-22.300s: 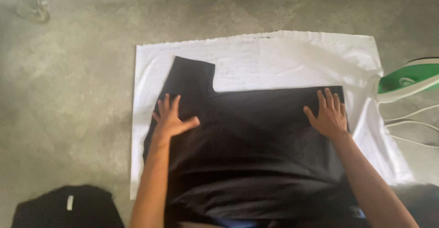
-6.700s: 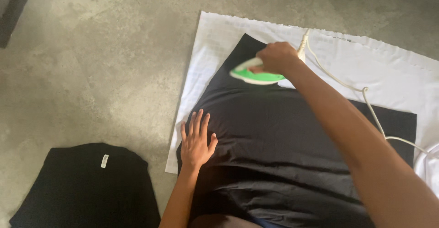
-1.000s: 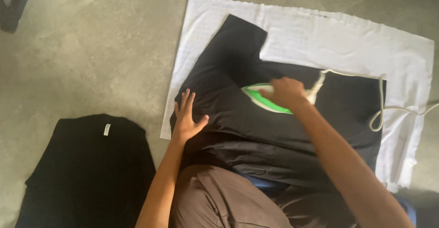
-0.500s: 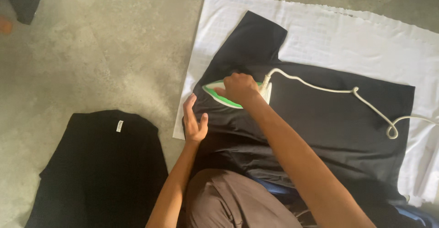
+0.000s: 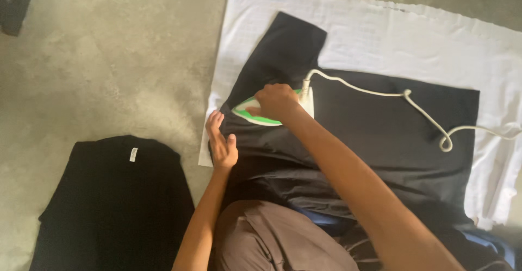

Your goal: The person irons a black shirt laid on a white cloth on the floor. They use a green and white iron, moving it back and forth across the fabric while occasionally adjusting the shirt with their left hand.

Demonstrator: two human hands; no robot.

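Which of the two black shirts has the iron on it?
The black shirt spread on the white cloth, under the right hand and green iron. The other black shirt lies untouched on the bare floor, left.

A home floor: bare grey concrete, white sheet spread for ironing, folded black garment nearby.
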